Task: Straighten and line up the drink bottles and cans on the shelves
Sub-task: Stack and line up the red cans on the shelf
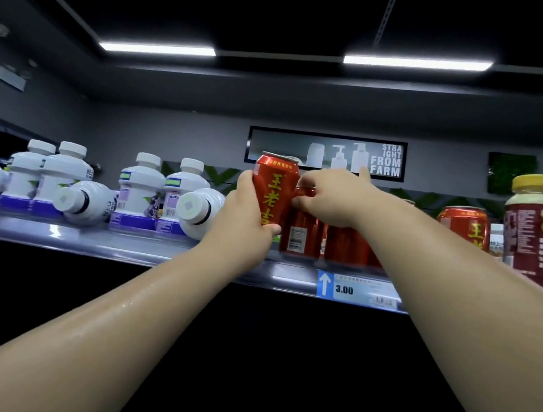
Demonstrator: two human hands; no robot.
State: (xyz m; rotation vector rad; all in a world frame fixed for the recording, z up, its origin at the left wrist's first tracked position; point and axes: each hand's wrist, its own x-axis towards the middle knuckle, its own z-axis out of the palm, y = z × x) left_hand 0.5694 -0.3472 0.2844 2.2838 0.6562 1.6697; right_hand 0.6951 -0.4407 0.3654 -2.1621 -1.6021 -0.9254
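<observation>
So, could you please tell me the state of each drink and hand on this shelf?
Held red can: lifted off the shelf, nearly upright.
Left hand: grips the held red can.
Standing red can: upright on the shelf.
Right hand: fingers curled on the standing red can's top.
Fallen white bottles: three, on their sides.
Standing white bottles: four, upright.
Costa bottles: upright, capped.
Far red can: upright.

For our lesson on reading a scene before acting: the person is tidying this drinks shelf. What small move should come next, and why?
Probably lower the red can, gripped by the left hand, onto the shelf upright beside the neighbouring can. It is held higher than that can and slightly tilted, while the right hand holds the neighbouring can's top, seemingly steadying it.
</observation>
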